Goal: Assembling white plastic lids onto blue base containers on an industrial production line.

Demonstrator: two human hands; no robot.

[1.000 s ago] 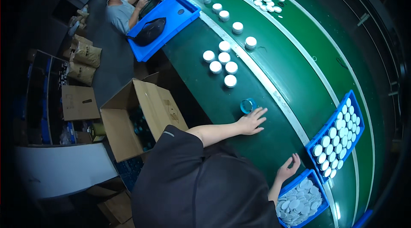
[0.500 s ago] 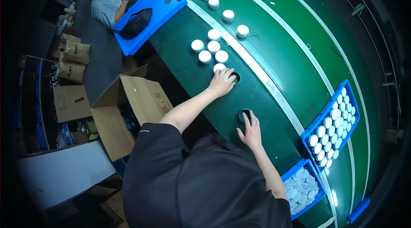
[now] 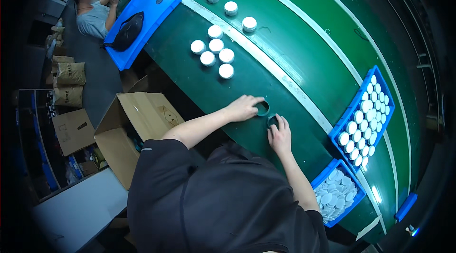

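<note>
Where the dark green conveyor belt crosses the middle of the frame, two small dark round jars stand side by side, nearly touching.

Left hand: rests on the belt at centre frame, fingers curled together against the left side of the open teal-rimmed jar.

Right hand: just below and right of the left one, fingers closed over the second dark jar, which is mostly hidden beneath them.

White-capped jars: a cluster of five on the belt, above and left of the hands, well apart from them; more singles run toward the top of the frame.

Blue tray of white-capped jars: right of the frame, in rows, on the far green lane.

Blue bin of loose white discs: lower right, just beside the right forearm.

Open cardboard box: left of centre, on the floor beside the belt.

Blue tray with a black bag: upper left, with another person seated beside it.
</note>
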